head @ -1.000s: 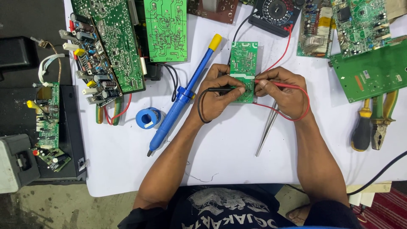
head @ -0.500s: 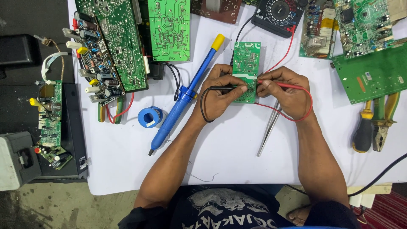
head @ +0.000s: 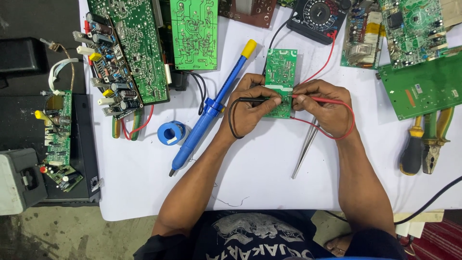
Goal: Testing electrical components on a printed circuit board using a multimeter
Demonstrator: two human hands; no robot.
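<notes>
Head view: the left hand (head: 250, 108) is closed around a black probe (head: 255, 99), its tip set on the small green circuit board (head: 280, 72) lying flat on the white sheet (head: 269, 188) at centre; the right hand (head: 325, 106) pinches a red probe (head: 320, 99), tip on the same board. Just left of the left hand lies a blue solder pump (head: 211, 108) beside a blue solder reel (head: 171, 133); metal tweezers (head: 304, 151) lie under the right wrist; a black meter (head: 317, 17) sits above the board; pliers (head: 435, 139) lie well to the right.
</notes>
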